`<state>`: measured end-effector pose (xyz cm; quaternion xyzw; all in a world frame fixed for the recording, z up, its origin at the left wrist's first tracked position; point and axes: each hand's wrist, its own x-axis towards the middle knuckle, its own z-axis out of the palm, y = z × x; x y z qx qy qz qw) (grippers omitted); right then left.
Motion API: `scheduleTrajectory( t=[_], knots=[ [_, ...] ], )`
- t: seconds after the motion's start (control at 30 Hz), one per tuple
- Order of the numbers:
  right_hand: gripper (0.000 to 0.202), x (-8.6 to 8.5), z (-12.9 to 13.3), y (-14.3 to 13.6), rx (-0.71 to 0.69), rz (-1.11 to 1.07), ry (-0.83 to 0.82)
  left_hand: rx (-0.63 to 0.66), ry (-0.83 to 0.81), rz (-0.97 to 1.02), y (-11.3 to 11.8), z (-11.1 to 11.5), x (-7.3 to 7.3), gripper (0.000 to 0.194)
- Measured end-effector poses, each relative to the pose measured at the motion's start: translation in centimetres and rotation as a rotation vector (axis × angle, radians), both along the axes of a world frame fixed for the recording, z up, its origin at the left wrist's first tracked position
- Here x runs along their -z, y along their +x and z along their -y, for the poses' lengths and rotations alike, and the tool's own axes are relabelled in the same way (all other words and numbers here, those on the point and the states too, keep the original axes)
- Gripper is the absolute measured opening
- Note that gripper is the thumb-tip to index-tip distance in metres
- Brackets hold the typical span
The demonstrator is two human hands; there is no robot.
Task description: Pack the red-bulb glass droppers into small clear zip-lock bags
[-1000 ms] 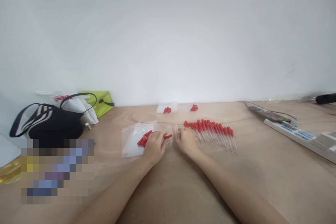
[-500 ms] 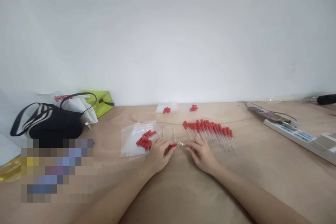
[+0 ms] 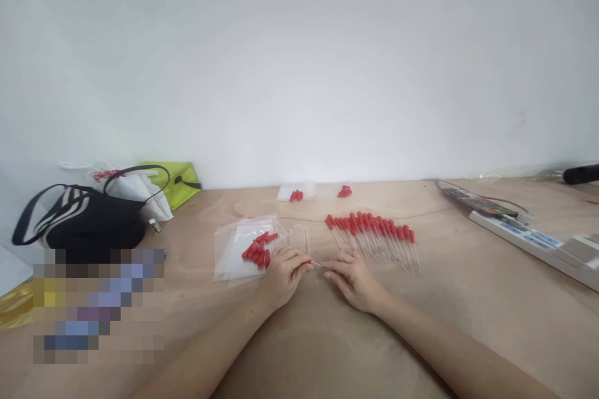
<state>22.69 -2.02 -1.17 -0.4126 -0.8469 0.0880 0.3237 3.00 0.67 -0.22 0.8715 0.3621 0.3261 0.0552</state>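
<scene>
Head view: the gap between bulb (image 3: 309, 261) and tube (image 3: 317, 264) has closed, so the parts now meet, between the hands over the surface (image 3: 299, 343). Left hand (image 3: 284, 274): grip pinched on the bulb; right hand (image 3: 356, 282): grip pinched on the tube.

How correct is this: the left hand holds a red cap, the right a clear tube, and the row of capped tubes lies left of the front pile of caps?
Wrong side: the head view shows the row of capped tubes right of the front pile of caps. Left hand with red cap, right hand with clear tube: correct.
</scene>
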Motion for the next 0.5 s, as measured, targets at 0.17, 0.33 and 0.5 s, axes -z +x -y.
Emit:
scheduleTrajectory(
  t=[0.17, 0.33, 0.5],
  knots=[
    [0.025, -0.17, -0.39, 0.32, -0.044, 0.008, -0.03, 0.068, 0.038, -0.007, -0.19, -0.14, 0.1, 0.029],
    [0.025, -0.53, -0.46, 0.65, -0.049, 0.06, -0.05, 0.144, 0.043, -0.09, -0.26, 0.01, -0.04, 0.03],
    [0.025, -0.77, -0.38, 0.62, -0.032, 0.12, -0.018, 0.144, 0.003, -0.147, -0.24, 0.08, -0.19, 0.026]
  ],
)
